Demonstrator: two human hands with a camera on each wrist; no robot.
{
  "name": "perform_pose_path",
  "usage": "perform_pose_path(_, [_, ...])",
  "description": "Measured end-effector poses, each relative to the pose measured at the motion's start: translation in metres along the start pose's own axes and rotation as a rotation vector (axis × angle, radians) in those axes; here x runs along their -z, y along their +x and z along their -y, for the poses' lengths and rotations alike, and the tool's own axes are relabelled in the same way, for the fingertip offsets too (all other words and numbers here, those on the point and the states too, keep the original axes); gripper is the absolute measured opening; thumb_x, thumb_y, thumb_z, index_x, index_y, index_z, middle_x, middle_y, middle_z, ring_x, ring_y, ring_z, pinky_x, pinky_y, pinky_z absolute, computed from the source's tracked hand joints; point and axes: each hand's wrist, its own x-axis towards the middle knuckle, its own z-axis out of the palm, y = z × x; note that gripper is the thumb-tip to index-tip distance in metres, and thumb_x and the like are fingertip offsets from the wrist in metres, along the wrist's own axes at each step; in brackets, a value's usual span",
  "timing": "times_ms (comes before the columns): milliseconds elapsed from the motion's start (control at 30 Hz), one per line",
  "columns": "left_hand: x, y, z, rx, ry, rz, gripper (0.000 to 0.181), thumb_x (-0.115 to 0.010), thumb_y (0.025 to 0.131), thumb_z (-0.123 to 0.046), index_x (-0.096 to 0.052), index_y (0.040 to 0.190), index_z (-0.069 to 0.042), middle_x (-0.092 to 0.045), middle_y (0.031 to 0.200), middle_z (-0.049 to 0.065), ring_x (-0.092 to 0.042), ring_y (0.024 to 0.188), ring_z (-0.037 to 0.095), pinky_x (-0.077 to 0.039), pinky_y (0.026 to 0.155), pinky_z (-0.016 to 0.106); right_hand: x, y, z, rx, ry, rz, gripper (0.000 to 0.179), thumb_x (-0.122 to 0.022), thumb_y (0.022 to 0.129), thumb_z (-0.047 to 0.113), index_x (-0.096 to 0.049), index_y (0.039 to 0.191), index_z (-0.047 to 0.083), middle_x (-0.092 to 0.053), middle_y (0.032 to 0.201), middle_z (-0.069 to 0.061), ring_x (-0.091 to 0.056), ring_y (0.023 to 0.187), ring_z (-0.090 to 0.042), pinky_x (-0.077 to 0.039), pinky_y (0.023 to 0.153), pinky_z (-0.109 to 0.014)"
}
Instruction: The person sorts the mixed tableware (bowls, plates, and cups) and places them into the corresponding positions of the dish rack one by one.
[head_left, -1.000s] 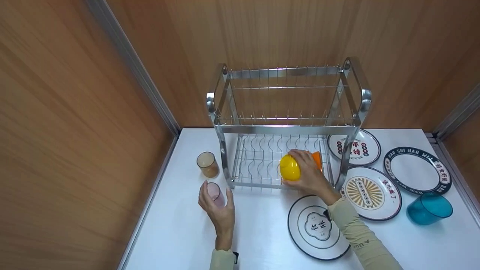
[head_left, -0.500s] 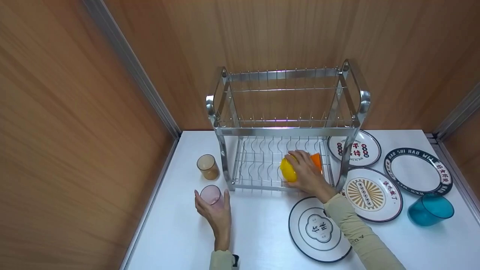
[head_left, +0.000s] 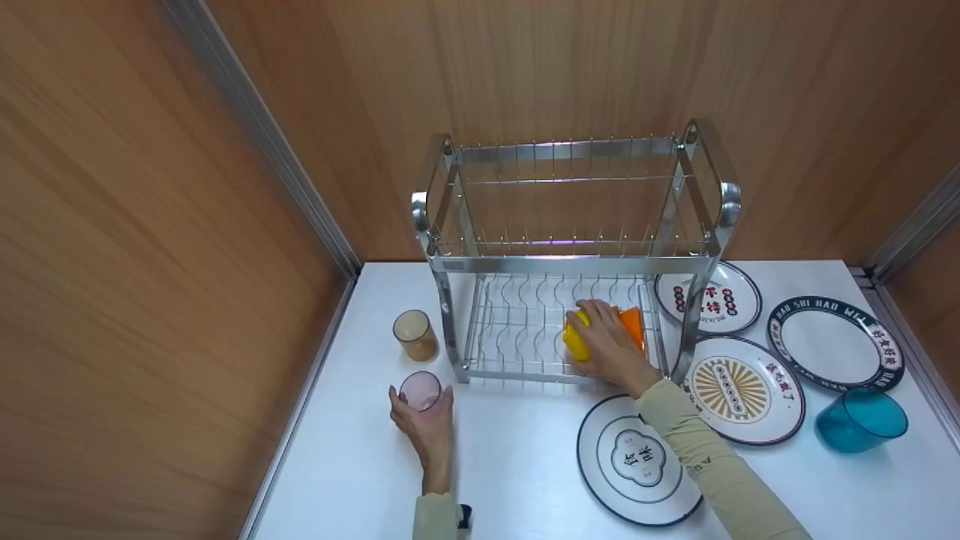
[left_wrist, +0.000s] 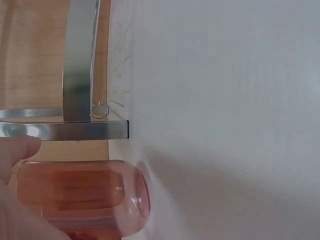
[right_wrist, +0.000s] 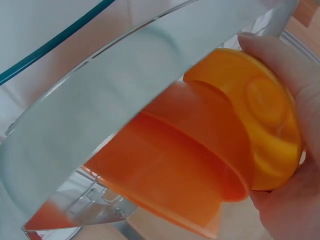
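In the head view my left hand [head_left: 427, 427] is curved round a small pink see-through glass [head_left: 420, 391]. The left wrist view shows that glass [left_wrist: 80, 197] upright with its base at the white tabletop [left_wrist: 225, 100]; the thumb lies alongside it with a slim gap. My right hand [head_left: 607, 345] grips a yellow bowl [head_left: 575, 341] in the lower tier of a metal dish rack [head_left: 570, 264]. The yellow bowl [right_wrist: 265, 115] stands on edge, its rim under my fingers. Right against it sits an orange bowl [right_wrist: 165, 160], partly behind a rack bar.
A tan glass [head_left: 415, 336] stands left of the rack. To the right lie several printed plates, among them a dark-rimmed plate [head_left: 784, 304], and a teal glass [head_left: 861, 421]. Another plate [head_left: 637, 495] lies in front, partly under the right sleeve. Wooden panels enclose the back and sides.
My left hand has drawn slightly back toward me with the pink glass. The right hand has turned the yellow bowl, so less of its round side shows, and the orange bowl beside it shows more.
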Motion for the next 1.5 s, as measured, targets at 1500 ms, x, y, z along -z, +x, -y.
perform_pose_path(1500, [0.0, -0.001, 0.013, -0.045, -0.026, 0.094, 0.081, -0.079, 0.09, -0.014, -0.027, 0.15, 0.001, -0.034, 0.15, 0.03, -0.034, 0.143, 0.045, -0.027, 0.119, 0.06, -0.004, -0.021, 0.012, -0.069, 0.097, -0.154, 0.073, -0.077, 0.094, 0.032, -0.045, 0.152, 0.004, -0.034, 0.163, -0.018, -0.03, 0.149, -0.042, -0.025, 0.122, -0.056])
